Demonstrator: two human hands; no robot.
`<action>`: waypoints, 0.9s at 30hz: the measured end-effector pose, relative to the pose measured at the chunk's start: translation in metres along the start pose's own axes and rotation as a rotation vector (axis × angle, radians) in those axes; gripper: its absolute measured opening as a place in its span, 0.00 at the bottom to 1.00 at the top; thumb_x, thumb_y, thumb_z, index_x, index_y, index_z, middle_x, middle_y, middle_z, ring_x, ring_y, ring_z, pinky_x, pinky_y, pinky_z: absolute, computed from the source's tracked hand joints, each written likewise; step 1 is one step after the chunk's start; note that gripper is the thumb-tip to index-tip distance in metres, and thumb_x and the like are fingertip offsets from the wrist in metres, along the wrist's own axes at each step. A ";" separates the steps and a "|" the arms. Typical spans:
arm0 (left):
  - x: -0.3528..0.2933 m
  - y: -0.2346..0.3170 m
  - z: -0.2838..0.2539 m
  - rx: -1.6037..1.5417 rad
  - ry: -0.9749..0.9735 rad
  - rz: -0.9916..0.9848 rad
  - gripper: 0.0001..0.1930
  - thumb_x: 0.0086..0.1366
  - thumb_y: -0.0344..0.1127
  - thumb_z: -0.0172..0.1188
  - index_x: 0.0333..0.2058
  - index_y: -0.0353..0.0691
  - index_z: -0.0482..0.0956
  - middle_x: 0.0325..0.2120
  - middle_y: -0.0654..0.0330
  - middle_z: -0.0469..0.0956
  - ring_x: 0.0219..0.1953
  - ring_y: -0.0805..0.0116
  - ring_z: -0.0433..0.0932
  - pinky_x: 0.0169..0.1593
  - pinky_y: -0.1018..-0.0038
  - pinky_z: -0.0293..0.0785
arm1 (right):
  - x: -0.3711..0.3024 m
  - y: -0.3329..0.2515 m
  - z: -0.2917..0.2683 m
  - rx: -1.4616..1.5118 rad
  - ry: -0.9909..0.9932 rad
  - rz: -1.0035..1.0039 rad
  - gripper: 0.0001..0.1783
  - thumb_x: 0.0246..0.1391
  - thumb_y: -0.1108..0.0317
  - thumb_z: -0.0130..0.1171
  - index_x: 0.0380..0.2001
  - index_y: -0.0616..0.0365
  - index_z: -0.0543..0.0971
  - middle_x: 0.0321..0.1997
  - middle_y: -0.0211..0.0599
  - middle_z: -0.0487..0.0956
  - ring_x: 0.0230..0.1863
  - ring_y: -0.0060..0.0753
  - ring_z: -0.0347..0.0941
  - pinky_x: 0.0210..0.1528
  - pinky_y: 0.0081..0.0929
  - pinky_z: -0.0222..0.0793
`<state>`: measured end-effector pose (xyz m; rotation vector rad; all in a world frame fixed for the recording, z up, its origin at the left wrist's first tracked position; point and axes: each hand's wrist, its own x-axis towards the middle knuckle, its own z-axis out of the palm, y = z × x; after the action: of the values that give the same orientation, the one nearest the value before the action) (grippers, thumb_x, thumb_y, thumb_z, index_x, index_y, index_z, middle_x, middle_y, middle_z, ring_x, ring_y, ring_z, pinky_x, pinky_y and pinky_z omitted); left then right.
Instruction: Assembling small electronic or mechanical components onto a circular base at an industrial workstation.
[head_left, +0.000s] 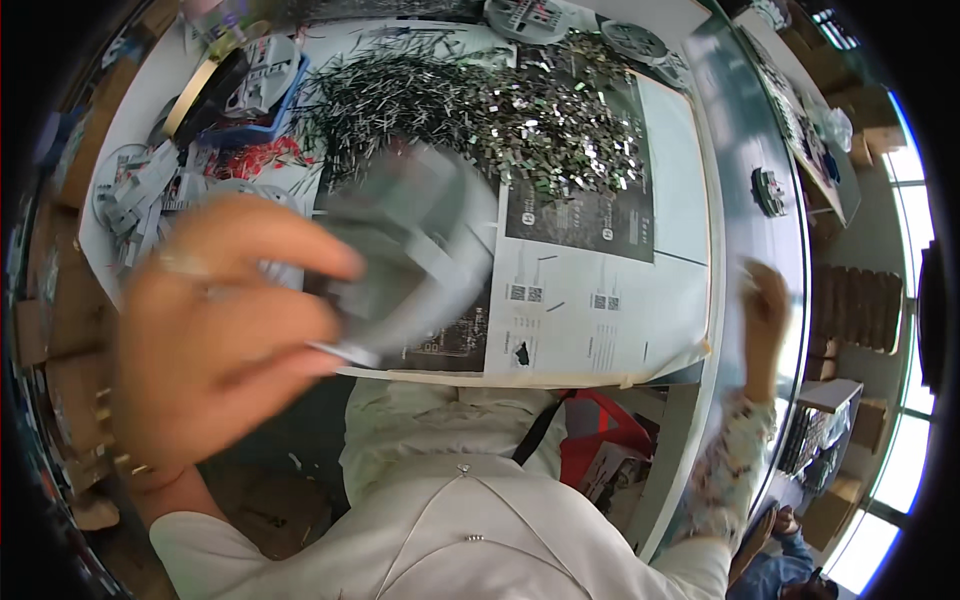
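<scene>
My left hand (230,330), blurred by motion, pinches the edge of a round grey plastic housing (455,260) between thumb and fingers. The housing is tilted and smeared, held above the near left part of the table. Off to the right, my right hand (763,305) is over the long glossy strip beside the table; its fingers are partly hidden and blurred. Farther along that strip lies a small dark and grey part (768,190), apart from the hand. Beyond the housing spread a heap of thin dark pins (390,95) and a heap of small shiny metal pieces (570,125).
A blue bin (290,105) with grey round parts stands at the back left, near red bits (265,155). Grey plastic pieces (140,195) lie at the left, and more round housings (530,18) at the back. Tape (500,379) lines the table's front edge. Another person (785,560) is at lower right.
</scene>
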<state>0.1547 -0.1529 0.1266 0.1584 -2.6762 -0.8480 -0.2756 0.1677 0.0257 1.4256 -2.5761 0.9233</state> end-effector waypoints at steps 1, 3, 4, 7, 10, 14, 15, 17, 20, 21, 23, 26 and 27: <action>0.007 -0.006 0.023 -0.021 -0.069 0.066 0.07 0.57 0.31 0.68 0.33 0.38 0.80 0.46 0.54 0.81 0.45 0.54 0.78 0.49 0.59 0.74 | 0.023 -0.053 0.040 0.112 -0.104 -0.196 0.22 0.48 0.86 0.58 0.47 0.58 0.83 0.47 0.34 0.80 0.38 0.33 0.74 0.44 0.27 0.71; 0.011 -0.013 0.054 0.033 -0.192 0.198 0.06 0.58 0.27 0.66 0.34 0.37 0.80 0.46 0.55 0.81 0.49 0.53 0.81 0.50 0.57 0.77 | 0.048 -0.115 0.093 0.022 -0.215 -0.444 0.16 0.49 0.83 0.61 0.42 0.57 0.82 0.42 0.33 0.79 0.32 0.32 0.74 0.34 0.26 0.70; 0.012 -0.020 0.068 0.095 -0.254 0.280 0.06 0.58 0.25 0.65 0.35 0.36 0.80 0.46 0.56 0.81 0.51 0.53 0.81 0.52 0.57 0.78 | 0.056 -0.131 0.111 -0.014 -0.259 -0.536 0.14 0.50 0.81 0.62 0.41 0.57 0.82 0.41 0.32 0.78 0.30 0.32 0.73 0.31 0.26 0.69; 0.012 -0.048 0.102 0.194 -0.196 0.540 0.06 0.58 0.25 0.64 0.35 0.35 0.80 0.45 0.56 0.82 0.52 0.53 0.80 0.55 0.58 0.78 | 0.055 -0.139 0.151 -0.185 -0.170 -0.422 0.11 0.47 0.74 0.65 0.37 0.55 0.81 0.36 0.35 0.77 0.32 0.39 0.75 0.33 0.34 0.74; 0.009 -0.065 0.099 0.252 -0.158 0.499 0.10 0.58 0.27 0.65 0.39 0.35 0.80 0.48 0.55 0.81 0.55 0.53 0.79 0.58 0.57 0.76 | 0.058 -0.141 0.158 -0.131 -0.134 -0.432 0.12 0.47 0.76 0.65 0.38 0.56 0.81 0.36 0.33 0.78 0.29 0.36 0.74 0.32 0.31 0.72; 0.008 -0.069 0.108 0.205 -0.106 0.416 0.16 0.58 0.31 0.67 0.45 0.35 0.78 0.52 0.54 0.78 0.58 0.53 0.76 0.61 0.54 0.73 | 0.061 -0.138 0.164 -0.067 -0.097 -0.412 0.12 0.48 0.77 0.65 0.39 0.56 0.81 0.35 0.32 0.78 0.27 0.34 0.73 0.31 0.28 0.71; 0.007 -0.060 0.112 0.112 -0.088 0.358 0.18 0.58 0.32 0.67 0.47 0.35 0.77 0.53 0.54 0.77 0.59 0.53 0.74 0.62 0.54 0.72 | 0.063 -0.138 0.164 -0.042 -0.100 -0.398 0.13 0.48 0.77 0.65 0.39 0.57 0.81 0.35 0.32 0.78 0.27 0.35 0.73 0.31 0.28 0.71; 0.008 -0.045 0.120 -0.074 -0.050 0.242 0.23 0.58 0.35 0.68 0.51 0.36 0.76 0.57 0.53 0.75 0.61 0.54 0.72 0.64 0.53 0.69 | 0.065 -0.139 0.165 0.005 -0.105 -0.369 0.13 0.48 0.78 0.65 0.39 0.57 0.81 0.35 0.32 0.78 0.27 0.35 0.73 0.31 0.29 0.71; 0.006 -0.037 0.140 0.013 0.017 0.118 0.26 0.57 0.37 0.68 0.53 0.36 0.74 0.59 0.53 0.73 0.62 0.54 0.70 0.65 0.53 0.66 | 0.070 -0.143 0.161 -0.039 -0.148 -0.418 0.14 0.47 0.78 0.65 0.40 0.57 0.81 0.35 0.32 0.78 0.28 0.35 0.73 0.32 0.29 0.71; 0.005 -0.037 0.147 0.058 0.046 0.059 0.27 0.57 0.37 0.69 0.55 0.37 0.73 0.60 0.53 0.72 0.62 0.54 0.69 0.65 0.53 0.65 | 0.071 -0.144 0.161 -0.060 -0.166 -0.439 0.14 0.47 0.78 0.65 0.40 0.58 0.81 0.36 0.33 0.78 0.28 0.34 0.73 0.32 0.29 0.71; 0.005 -0.036 0.150 0.102 0.076 -0.004 0.29 0.57 0.38 0.69 0.56 0.37 0.72 0.61 0.53 0.72 0.62 0.55 0.68 0.65 0.53 0.64 | 0.069 -0.143 0.159 -0.080 -0.188 -0.462 0.15 0.47 0.79 0.65 0.41 0.58 0.81 0.36 0.33 0.78 0.28 0.34 0.73 0.32 0.30 0.72; 0.010 -0.034 0.139 0.032 0.083 -0.035 0.28 0.57 0.38 0.68 0.55 0.39 0.73 0.60 0.55 0.73 0.61 0.55 0.68 0.66 0.55 0.62 | 0.062 -0.132 0.146 -0.107 -0.278 -0.450 0.15 0.47 0.80 0.64 0.41 0.58 0.81 0.37 0.33 0.78 0.29 0.34 0.73 0.32 0.30 0.72; 0.012 -0.034 0.137 0.010 0.086 -0.044 0.28 0.57 0.38 0.68 0.55 0.39 0.73 0.59 0.56 0.73 0.61 0.56 0.68 0.66 0.56 0.61 | 0.060 -0.131 0.144 -0.116 -0.307 -0.446 0.16 0.47 0.80 0.64 0.42 0.58 0.81 0.37 0.33 0.78 0.29 0.34 0.73 0.32 0.31 0.72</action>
<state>0.0970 -0.1091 0.0045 0.2516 -2.6062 -0.8222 -0.1738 -0.0053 -0.0108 2.1202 -2.2798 0.5167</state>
